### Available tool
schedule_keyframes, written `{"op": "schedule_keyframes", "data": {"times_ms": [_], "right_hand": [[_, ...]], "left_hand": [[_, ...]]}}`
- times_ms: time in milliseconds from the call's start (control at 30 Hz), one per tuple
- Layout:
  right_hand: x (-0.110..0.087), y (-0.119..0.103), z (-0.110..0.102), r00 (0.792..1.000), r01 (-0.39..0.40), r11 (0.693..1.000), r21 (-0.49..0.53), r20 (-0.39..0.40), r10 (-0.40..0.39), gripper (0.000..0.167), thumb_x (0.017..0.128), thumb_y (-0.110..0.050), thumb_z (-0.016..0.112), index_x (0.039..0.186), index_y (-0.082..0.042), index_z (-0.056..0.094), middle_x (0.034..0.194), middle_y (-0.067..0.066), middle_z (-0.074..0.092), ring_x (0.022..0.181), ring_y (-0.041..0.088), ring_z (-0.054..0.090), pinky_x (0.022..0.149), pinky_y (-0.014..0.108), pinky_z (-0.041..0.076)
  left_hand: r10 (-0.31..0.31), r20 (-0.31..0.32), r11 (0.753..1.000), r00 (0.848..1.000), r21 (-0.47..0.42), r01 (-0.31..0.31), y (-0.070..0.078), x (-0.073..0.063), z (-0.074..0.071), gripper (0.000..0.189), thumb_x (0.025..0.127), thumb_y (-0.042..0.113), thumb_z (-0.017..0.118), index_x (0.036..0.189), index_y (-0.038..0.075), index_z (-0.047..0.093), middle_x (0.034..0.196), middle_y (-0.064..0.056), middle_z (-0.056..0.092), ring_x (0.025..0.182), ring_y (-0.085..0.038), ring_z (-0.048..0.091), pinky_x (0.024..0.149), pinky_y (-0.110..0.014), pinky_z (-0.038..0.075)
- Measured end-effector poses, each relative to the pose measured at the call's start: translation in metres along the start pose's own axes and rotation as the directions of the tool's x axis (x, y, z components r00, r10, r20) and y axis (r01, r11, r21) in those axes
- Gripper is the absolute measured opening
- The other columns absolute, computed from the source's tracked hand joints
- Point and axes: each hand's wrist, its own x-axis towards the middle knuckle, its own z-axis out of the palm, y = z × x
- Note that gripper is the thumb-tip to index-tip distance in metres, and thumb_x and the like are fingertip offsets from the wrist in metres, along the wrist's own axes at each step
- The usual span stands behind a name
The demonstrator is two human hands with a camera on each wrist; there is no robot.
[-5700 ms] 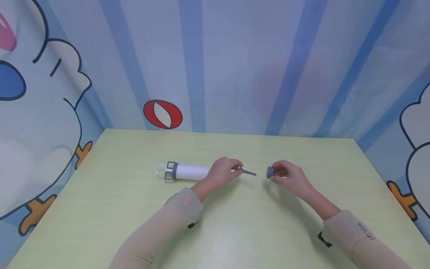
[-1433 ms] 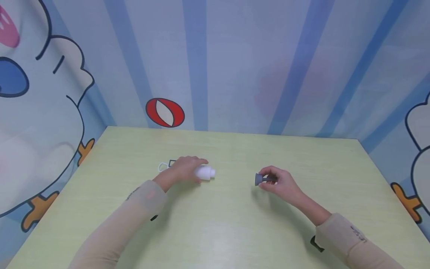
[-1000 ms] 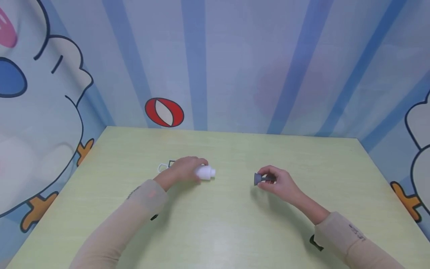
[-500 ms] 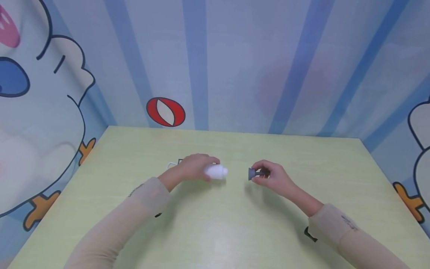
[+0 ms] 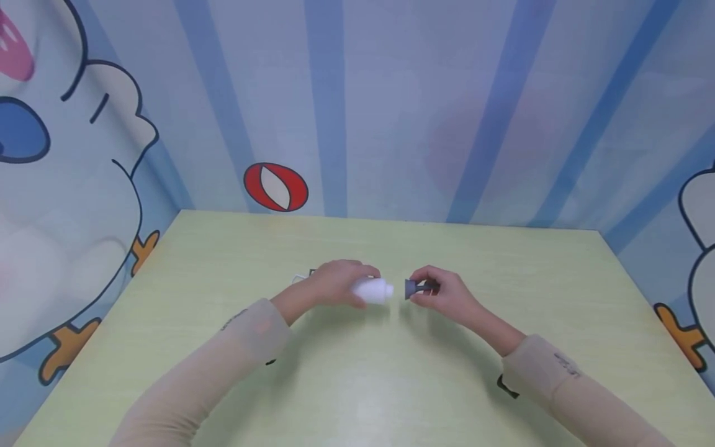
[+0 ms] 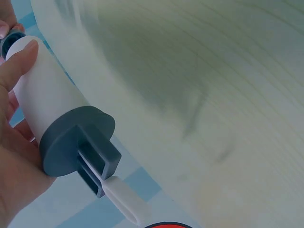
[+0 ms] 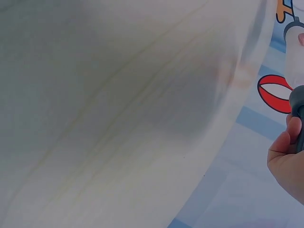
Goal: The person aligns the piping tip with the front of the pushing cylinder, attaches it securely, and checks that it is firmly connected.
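My left hand [image 5: 337, 282] grips a large white syringe [image 5: 371, 290] round its barrel, holding it level just above the table with the narrow tip to the right. The left wrist view shows its dark grey end cap [image 6: 61, 142] with finger loops and the white plunger ring [image 6: 124, 199]. My right hand [image 5: 454, 296] pinches a dark grey nozzle [image 5: 410, 288] by its thin stem, wide mouth facing the syringe tip. A small gap separates tip and nozzle in the head view. In the right wrist view the nozzle [image 7: 297, 99] lies at the right edge, partly cut off.
Both hands are over the middle of a pale yellow-green table [image 5: 357, 385]. Behind it stands a blue striped backdrop [image 5: 391, 112] with a printed red-and-white ball [image 5: 275, 187]. Cartoon figures are printed on the side panels.
Earlier the left hand held the nozzle's thin end and the syringe lay on the table. Now it has lifted the syringe and moved right, while the right hand brought the nozzle left, narrowing the gap.
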Motion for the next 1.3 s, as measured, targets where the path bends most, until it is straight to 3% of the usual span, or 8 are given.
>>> {"op": "schedule_keyframes", "data": {"times_ms": [533, 833, 1100, 1300], "right_hand": [[0.001, -0.003, 0.013, 0.999, 0.004, 0.999, 0.052, 0.041, -0.006, 0.027, 0.076, -0.01, 0.067, 0.101, -0.002, 0.058, 0.089, 0.013, 0.061, 0.069, 0.016, 0.051, 0.056, 0.023, 0.045], [-0.007, -0.026, 0.011, 0.999, -0.02, 0.998, 0.054, 0.042, 0.017, 0.026, 0.078, -0.004, 0.064, 0.102, 0.003, 0.057, 0.089, 0.018, 0.06, 0.069, 0.018, 0.049, 0.055, 0.023, 0.042], [-0.001, -0.007, 0.015, 0.999, 0.002, 0.999, 0.038, 0.035, -0.003, 0.028, 0.078, -0.012, 0.066, 0.103, -0.003, 0.059, 0.089, 0.011, 0.061, 0.069, 0.015, 0.049, 0.056, 0.022, 0.043], [-0.002, -0.006, 0.015, 0.999, 0.044, 0.999, 0.02, 0.03, -0.045, 0.026, 0.077, -0.01, 0.066, 0.102, -0.004, 0.06, 0.086, 0.012, 0.06, 0.068, 0.016, 0.049, 0.055, 0.022, 0.042]], "left_hand": [[0.069, -0.02, 0.998, 0.997, 0.007, -0.068, 0.011, -0.002, 0.001, 0.053, 0.071, 0.03, 0.073, 0.119, 0.024, 0.052, 0.111, 0.002, 0.058, 0.095, -0.015, 0.052, 0.083, -0.037, 0.042], [0.088, -0.023, 0.996, 0.996, 0.021, -0.087, 0.013, -0.004, 0.0, 0.052, 0.072, 0.031, 0.072, 0.119, 0.024, 0.052, 0.111, 0.002, 0.058, 0.093, -0.014, 0.052, 0.081, -0.034, 0.043], [0.093, -0.013, 0.995, 0.996, 0.036, -0.093, 0.013, -0.006, -0.001, 0.052, 0.073, 0.031, 0.071, 0.12, 0.023, 0.052, 0.111, 0.002, 0.058, 0.093, -0.014, 0.052, 0.08, -0.034, 0.043], [0.107, -0.014, 0.993, 0.994, 0.056, -0.106, 0.013, -0.005, 0.0, 0.052, 0.073, 0.032, 0.071, 0.12, 0.025, 0.051, 0.11, 0.002, 0.058, 0.092, -0.014, 0.052, 0.08, -0.034, 0.043]]}}
